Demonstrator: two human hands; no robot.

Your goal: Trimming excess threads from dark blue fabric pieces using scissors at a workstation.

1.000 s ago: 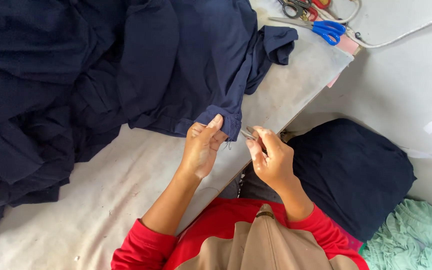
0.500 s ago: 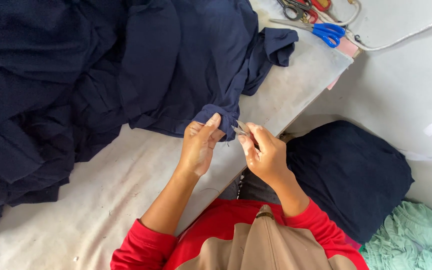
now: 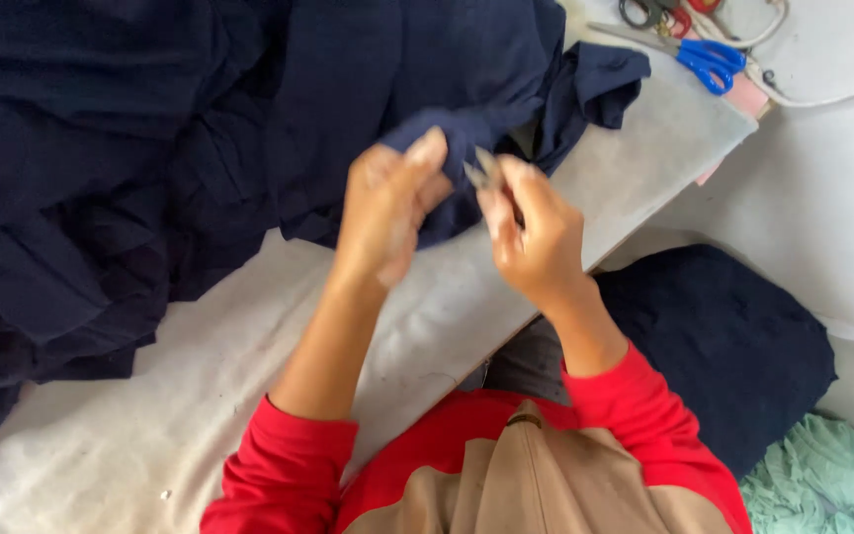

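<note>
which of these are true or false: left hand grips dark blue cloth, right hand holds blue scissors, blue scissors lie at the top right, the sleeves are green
1. The left hand grips the dark blue cloth. True.
2. The right hand holds the blue scissors. False: it pinches a small metal tool; those scissors lie untouched on the table.
3. The blue scissors lie at the top right. True.
4. The sleeves are green. False: they are red.
</note>
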